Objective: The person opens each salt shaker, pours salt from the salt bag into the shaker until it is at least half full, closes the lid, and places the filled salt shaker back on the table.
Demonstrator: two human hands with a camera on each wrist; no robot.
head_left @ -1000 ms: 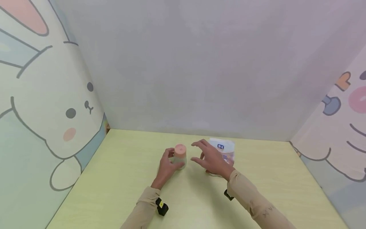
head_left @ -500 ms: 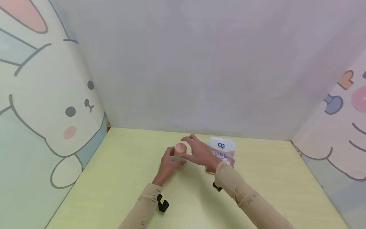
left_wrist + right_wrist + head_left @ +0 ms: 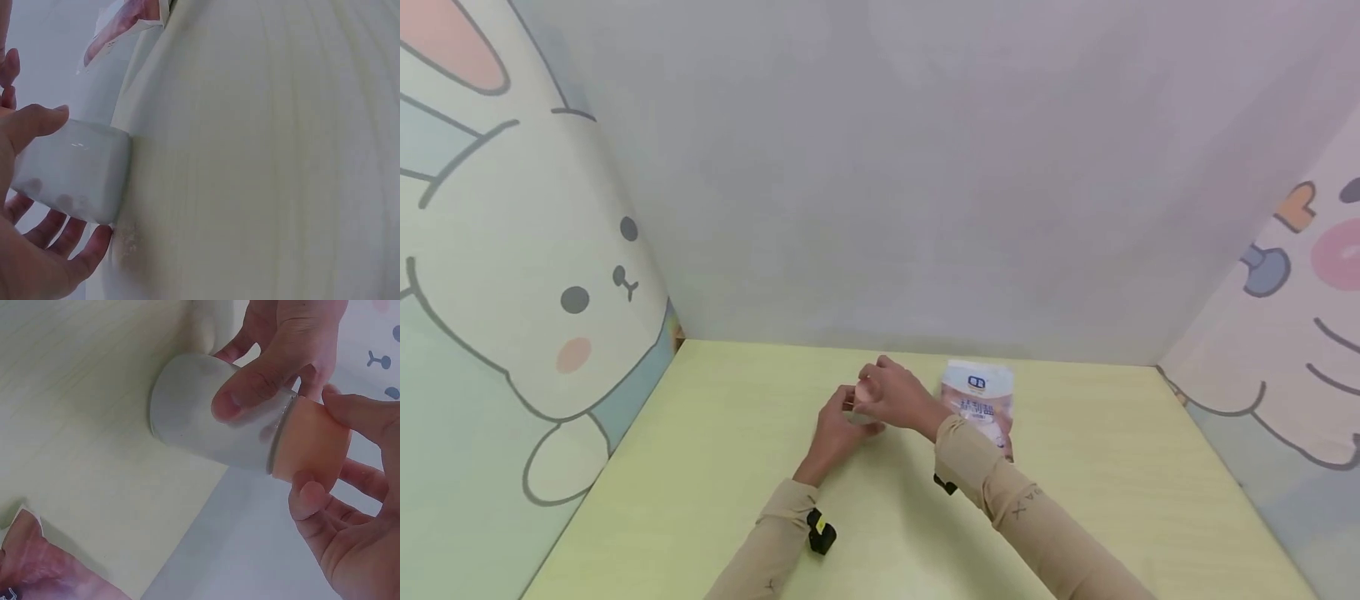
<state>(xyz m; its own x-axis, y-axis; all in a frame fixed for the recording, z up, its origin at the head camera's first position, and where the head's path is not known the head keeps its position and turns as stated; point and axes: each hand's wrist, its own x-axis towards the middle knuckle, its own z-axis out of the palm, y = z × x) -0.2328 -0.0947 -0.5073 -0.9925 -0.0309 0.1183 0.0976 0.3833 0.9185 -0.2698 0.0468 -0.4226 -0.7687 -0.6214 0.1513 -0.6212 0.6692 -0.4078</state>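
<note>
A translucent jar (image 3: pixel 200 415) with an orange lid (image 3: pixel 312 440) stands upright on the table. My left hand (image 3: pixel 838 435) grips the jar's body, thumb on one side and fingers curled round the other, as the left wrist view shows on the jar (image 3: pixel 81 165). With thumb and fingers, my right hand (image 3: pixel 898 396) grips the lid from above; in the head view it covers most of the lid (image 3: pixel 867 390). The lid sits on the jar's top. Whatever is inside the jar cannot be made out.
Behind the right forearm, a white and pink printed bag (image 3: pixel 977 400) lies on the pale yellow table (image 3: pixel 1112 467). A grey wall (image 3: pixel 910 208) rises at the table's back edge, and cartoon-printed panels (image 3: pixel 595 250) flank both sides.
My right hand has moved left from beside the bag to the jar and now holds its lid. My left hand has stayed round the jar.
</note>
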